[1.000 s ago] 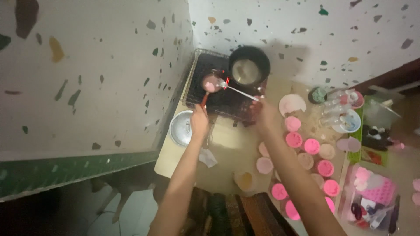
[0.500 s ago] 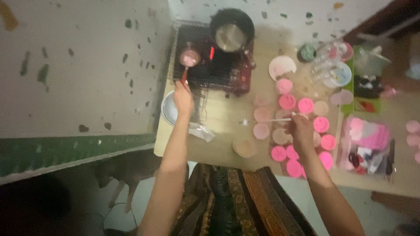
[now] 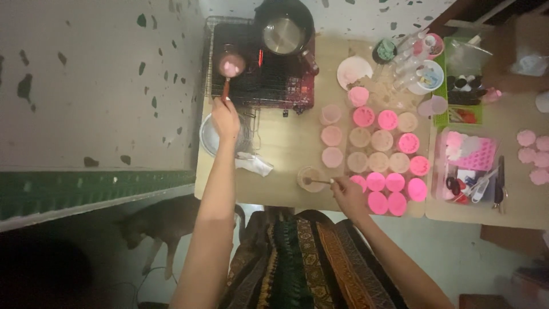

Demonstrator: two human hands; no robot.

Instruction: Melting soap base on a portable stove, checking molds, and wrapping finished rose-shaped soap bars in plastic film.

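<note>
Gripping the red handle of a small ladle [image 3: 230, 66] in my left hand [image 3: 225, 117], I hold its bowl of pink stuff over the black wire rack [image 3: 251, 86] at the far end of the table [image 3: 286, 149], just beside the dark pot [image 3: 284, 31]. My right hand [image 3: 350, 195] is closed around a thin stick [image 3: 318, 181] whose tip sits in a small pale cup [image 3: 310, 178] at the near edge of the table. To the right of that cup stand rows of round moulds [image 3: 383, 151], some bright pink, some pale, packed touching one another. A crumpled white cloth [image 3: 254, 165] lies near my left forearm, next to a metal bowl [image 3: 210, 136] that juts past the table's left edge. As I judge it, the main risk is in my left arm: it is stretched far out, and a tilt of the wrist would spill the pink stuff onto the rack or the table. My eyes cannot be on both hands at once, so stirring while I hold the ladle could tip the light cup off the near edge. An animal [image 3: 166, 226] lies under the table near my legs, and anything that falls from the edge could land on it.
</note>
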